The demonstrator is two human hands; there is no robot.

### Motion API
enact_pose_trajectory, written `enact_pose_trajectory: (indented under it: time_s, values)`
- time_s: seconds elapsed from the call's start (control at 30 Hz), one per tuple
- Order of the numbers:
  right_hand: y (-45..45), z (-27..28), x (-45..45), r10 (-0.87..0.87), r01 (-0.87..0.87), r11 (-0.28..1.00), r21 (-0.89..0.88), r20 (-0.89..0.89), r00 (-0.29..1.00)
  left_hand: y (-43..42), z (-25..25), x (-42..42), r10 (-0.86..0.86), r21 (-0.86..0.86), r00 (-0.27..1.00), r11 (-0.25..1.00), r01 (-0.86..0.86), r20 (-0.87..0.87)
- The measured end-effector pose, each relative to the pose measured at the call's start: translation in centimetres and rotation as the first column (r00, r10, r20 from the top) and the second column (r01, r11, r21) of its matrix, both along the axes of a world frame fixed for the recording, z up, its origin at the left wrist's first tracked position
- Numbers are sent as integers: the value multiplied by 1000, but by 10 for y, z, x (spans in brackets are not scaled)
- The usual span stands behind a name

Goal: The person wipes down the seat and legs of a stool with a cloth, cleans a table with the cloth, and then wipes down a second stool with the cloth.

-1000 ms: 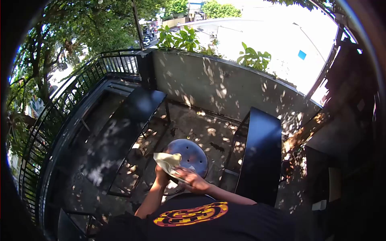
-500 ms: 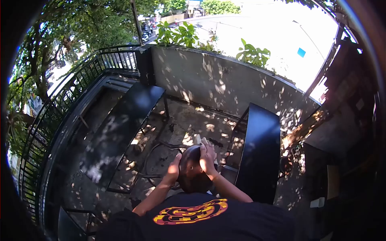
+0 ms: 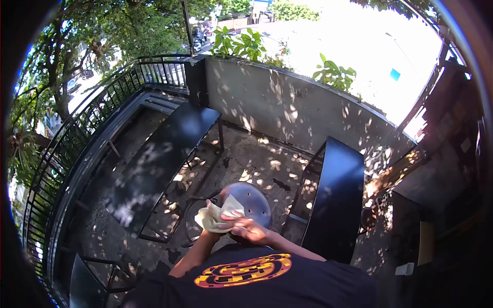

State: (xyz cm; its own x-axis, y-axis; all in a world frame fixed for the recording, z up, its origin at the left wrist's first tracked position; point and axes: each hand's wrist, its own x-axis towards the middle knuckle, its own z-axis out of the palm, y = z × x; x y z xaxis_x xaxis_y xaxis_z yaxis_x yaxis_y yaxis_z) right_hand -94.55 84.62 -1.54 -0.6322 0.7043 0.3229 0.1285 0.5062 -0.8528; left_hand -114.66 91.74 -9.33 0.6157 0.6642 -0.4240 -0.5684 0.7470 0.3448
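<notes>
A pale yellow cloth (image 3: 209, 219), bunched and folded with a whitish flap, is gripped between my hands just in front of my shirt. My left hand (image 3: 209, 235) is closed around its lower side, with most of the fingers hidden by the fabric. From the right, my right hand (image 3: 245, 228) presses its fingers onto the cloth. Right behind the hands is a round stool seat (image 3: 258, 201), dark and shiny with small holes, tilted so that its face shows. Curved dark stool legs (image 3: 197, 199) stick out at its left.
Long black tables stand at the left (image 3: 164, 154) and right (image 3: 336, 190). Part of another dark piece of furniture (image 3: 87, 282) shows at lower left. A concrete wall (image 3: 287, 97) and a metal railing (image 3: 102, 100) border the sun-dappled floor. A small white box (image 3: 404, 269) lies at lower right.
Both hands have come off the sides of the stool seat and met on the cloth. The seat has turned so that its holed face shows more.
</notes>
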Motion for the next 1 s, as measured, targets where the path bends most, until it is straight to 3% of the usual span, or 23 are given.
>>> enact_pose_trajectory:
  time_s: [0.03, 0.07, 0.1, 0.13, 0.2, 0.23, 0.3, 0.33, 0.37, 0.43, 0.5, 0.57, 0.63, 0.67, 0.7, 0.73, 0.77, 0.8, 0.83, 0.9, 0.93, 1.0]
  values:
    - [-11, -3, 9, -34, 33, 995, -95, -11, 999, 1, -2, -8, -50, 89, 990, 995, 39, 133]
    - [-25, -1, 17, -69, 64, 980, -189, -20, 997, -3, 32, -11, -113, 180, 960, 981, 68, 258]
    - [-34, -1, 26, -103, 92, 955, -280, -24, 994, -3, 47, -5, 169, 130, 979, 979, -154, -114]
    - [-39, -8, 40, -201, 176, 896, -408, -17, 980, -3, 52, -4, 206, 133, 978, 970, -203, -12]
    - [-38, -35, 69, -380, 313, 700, -642, 36, 924, -2, 58, -4, 198, 178, 979, 966, -188, -41]
    - [-34, -49, 81, -474, 423, 767, -483, 20, 880, -3, 62, -3, 194, 195, 980, 964, -180, -55]
    - [-21, -22, 77, -737, 790, 383, -479, 357, 574, -6, 88, 0, 146, 211, 989, 968, -139, -20]
    - [-14, -30, 74, -883, 831, 365, -420, 126, 452, -4, 88, -1, 113, 180, 993, 978, -108, -17]
    - [-3, -33, 69, -907, 778, 399, -486, -84, 413, -2, 88, -2, 80, 151, 997, 986, -77, -13]
    - [9, -10, 46, -795, 726, 593, -348, -114, 595, -9, 98, 3, 39, 181, 999, 983, -38, 1]
    - [15, -9, 23, -562, 559, 823, -96, -1, 827, -14, 92, 6, 8, 206, 1000, 979, -7, -4]
    - [12, -3, -2, -346, 342, 938, 61, 238, 907, -22, 79, 8, 43, 200, 999, 979, -39, -14]
    - [26, -29, 10, -409, 403, 912, 75, 252, 877, -30, 86, -1, 99, 202, 995, 975, -93, -18]
    - [32, -68, 22, -577, 565, 816, 122, 224, 785, -33, 88, -5, 129, 207, 989, 972, -113, -66]
    - [33, -73, 35, -681, 643, 730, 232, 165, 713, -33, 83, -10, 106, 203, 992, 975, -91, -68]
    - [34, -90, 47, -804, 812, 583, 27, 166, 572, -36, 75, -14, 84, 190, 994, 979, -69, -71]
    - [29, -86, 63, -820, 823, 563, 76, 171, 546, -40, 69, -16, 64, 174, 996, 983, -51, -69]
    - [22, -91, 81, -814, 817, 556, 152, 298, 499, -46, 85, -19, 23, 161, 998, 987, -12, -66]
    - [38, -160, 106, -815, 861, 474, -183, 279, 508, -44, 85, -20, 18, 190, 996, 982, -3, -82]
    - [28, -73, 83, -856, 825, 455, -335, 90, 509, -50, 82, -26, 6, 232, 992, 972, 23, -124]
    - [42, -106, 90, -815, 702, 500, -507, -2, 579, -50, 76, -26, -4, 267, 992, 963, 38, -127]
    - [50, -80, 49, -820, 692, 536, -484, -105, 562, -44, 59, -21, -6, 255, 985, 966, 50, -172]
